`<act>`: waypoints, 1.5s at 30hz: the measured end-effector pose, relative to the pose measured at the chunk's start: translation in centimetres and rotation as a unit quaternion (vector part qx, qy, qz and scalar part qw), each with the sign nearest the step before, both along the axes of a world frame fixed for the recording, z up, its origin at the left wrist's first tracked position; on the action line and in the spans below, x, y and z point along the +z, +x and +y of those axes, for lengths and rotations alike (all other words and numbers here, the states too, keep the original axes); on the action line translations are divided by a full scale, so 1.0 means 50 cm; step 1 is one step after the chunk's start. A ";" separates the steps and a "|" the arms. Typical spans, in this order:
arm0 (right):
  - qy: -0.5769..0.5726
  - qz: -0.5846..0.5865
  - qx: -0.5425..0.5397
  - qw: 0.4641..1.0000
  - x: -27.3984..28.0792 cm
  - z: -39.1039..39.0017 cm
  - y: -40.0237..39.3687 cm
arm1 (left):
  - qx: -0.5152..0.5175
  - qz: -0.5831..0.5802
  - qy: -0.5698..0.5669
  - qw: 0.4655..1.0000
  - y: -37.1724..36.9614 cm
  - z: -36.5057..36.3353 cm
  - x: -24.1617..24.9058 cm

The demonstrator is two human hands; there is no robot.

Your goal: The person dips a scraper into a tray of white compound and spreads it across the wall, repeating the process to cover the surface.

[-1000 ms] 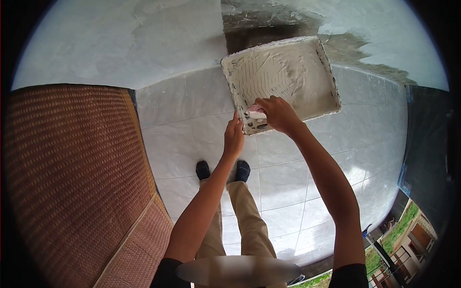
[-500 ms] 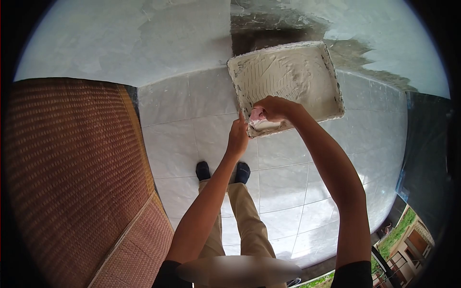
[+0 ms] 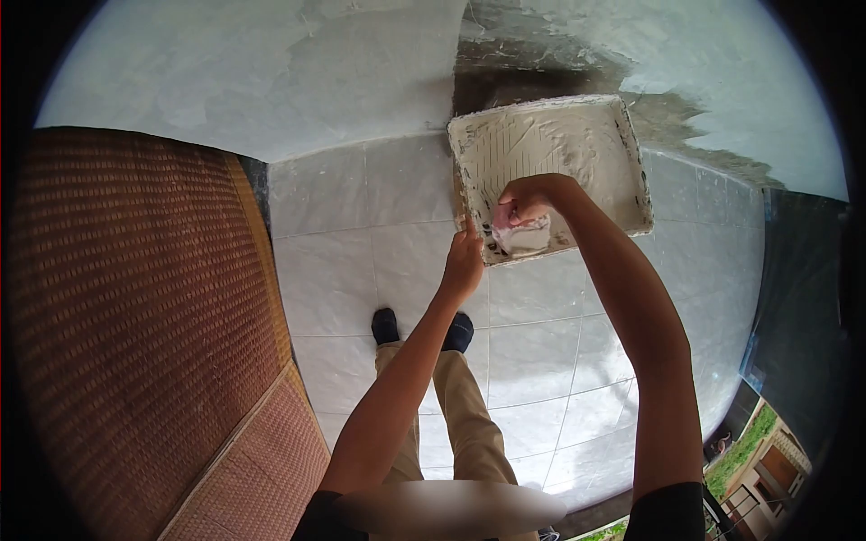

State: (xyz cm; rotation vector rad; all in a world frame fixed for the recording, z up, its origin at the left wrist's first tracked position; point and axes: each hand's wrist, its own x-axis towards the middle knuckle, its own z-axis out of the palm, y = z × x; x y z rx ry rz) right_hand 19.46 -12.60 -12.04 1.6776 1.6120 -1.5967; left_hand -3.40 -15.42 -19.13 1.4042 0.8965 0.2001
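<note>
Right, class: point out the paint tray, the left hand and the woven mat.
paint tray (image 3: 622, 135): head view, bare far-right floor of the tray.
left hand (image 3: 463, 267): head view, back of the hand.
woven mat (image 3: 135, 316): head view, middle of the weave.

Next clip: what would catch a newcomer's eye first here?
The white-caked paint tray, held up at top centre. The right hand grips a plaster-smeared tool at its near edge while the left hand steadies the corner. A woven brown mat fills the left side.

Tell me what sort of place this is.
Probably a tiled porch or veranda of a house being painted or plastered: a paint tray coated in white, a patchy, half-coated wall, a pale tiled floor, and a building with greenery below.
</note>
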 end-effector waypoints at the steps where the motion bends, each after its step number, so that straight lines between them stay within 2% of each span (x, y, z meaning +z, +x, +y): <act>1: -0.029 -0.023 0.007 0.999 0.008 0.001 0.004 | 0.000 -0.002 0.001 1.000 0.002 0.002 -0.002; 3: -0.027 -0.013 -0.017 0.999 0.013 -0.014 0.020 | 0.034 -0.006 -0.068 0.997 0.006 0.005 -0.009; 4: -0.025 0.000 -0.041 0.999 0.020 -0.024 0.031 | 0.034 -0.009 -0.066 0.997 0.004 0.004 -0.010; 6: -0.019 -0.001 -0.082 0.996 0.044 -0.048 0.050 | 0.024 0.011 0.036 0.999 -0.007 0.006 0.036; 7: -0.015 0.001 -0.124 0.992 0.059 -0.060 0.058 | 0.025 0.010 0.040 0.999 -0.015 0.008 0.051; 9: -0.005 -0.027 -0.134 0.991 0.065 -0.092 0.076 | 0.087 -0.017 0.030 0.996 -0.028 0.011 0.076; 10: -0.036 0.056 -0.280 0.958 0.070 -0.117 0.083 | 0.088 -0.022 0.037 0.995 -0.035 0.018 0.086; 11: -0.064 0.138 -0.416 0.896 0.076 -0.138 0.087 | 0.098 -0.030 0.025 0.994 -0.044 0.032 0.095; 12: -0.041 0.156 -0.467 0.869 0.080 -0.158 0.086 | 0.109 -0.038 0.013 0.993 -0.053 0.047 0.112; 13: -0.016 0.175 -0.515 0.839 0.094 -0.173 0.076 | 0.111 -0.046 0.023 0.993 -0.060 0.063 0.135; 14: 0.025 0.153 -0.532 0.832 0.135 -0.177 0.049 | 0.115 -0.047 0.018 0.992 -0.070 0.081 0.162; 15: 0.034 0.211 -0.567 0.796 0.099 -0.199 0.053 | 0.120 -0.051 0.013 0.991 -0.079 0.102 0.192; 16: 0.063 0.256 -0.583 0.768 0.153 -0.196 0.019 | 0.124 -0.060 0.027 0.990 -0.090 0.126 0.220; 19: 0.138 0.338 -0.643 0.673 0.196 -0.191 -0.052 | 0.169 -0.106 0.054 0.978 -0.125 0.198 0.317; 21: 0.187 0.411 -0.663 0.597 0.270 -0.170 -0.111 | 0.202 -0.139 0.078 0.966 -0.157 0.260 0.400; 22: 0.185 0.440 -0.673 0.565 0.346 -0.147 -0.149 | 0.211 -0.139 0.087 0.964 -0.175 0.289 0.458; 25: 0.218 0.469 -0.662 0.542 0.435 -0.099 -0.189 | 0.230 -0.162 0.141 0.949 -0.225 0.384 0.614; 28: 0.244 0.518 -0.656 0.492 0.624 -0.019 -0.261 | 0.243 -0.198 0.200 0.928 -0.278 0.480 0.764; 32: 0.290 0.540 -0.630 0.477 0.815 0.078 -0.322 | 0.257 -0.254 0.267 0.893 -0.351 0.586 0.971; 35: 0.307 0.564 -0.599 0.478 0.914 0.150 -0.350 | 0.257 -0.302 0.305 0.866 -0.412 0.654 1.101; 38: 0.337 0.565 -0.574 0.487 1.045 0.204 -0.406 | 0.272 -0.288 0.346 0.850 -0.470 0.692 1.225; 41: 0.364 0.574 -0.547 0.489 1.120 0.252 -0.450 | 0.266 -0.331 0.382 0.820 -0.518 0.741 1.306; 45: 0.371 0.562 -0.534 0.510 1.206 0.309 -0.495 | 0.271 -0.338 0.404 0.806 -0.552 0.797 1.387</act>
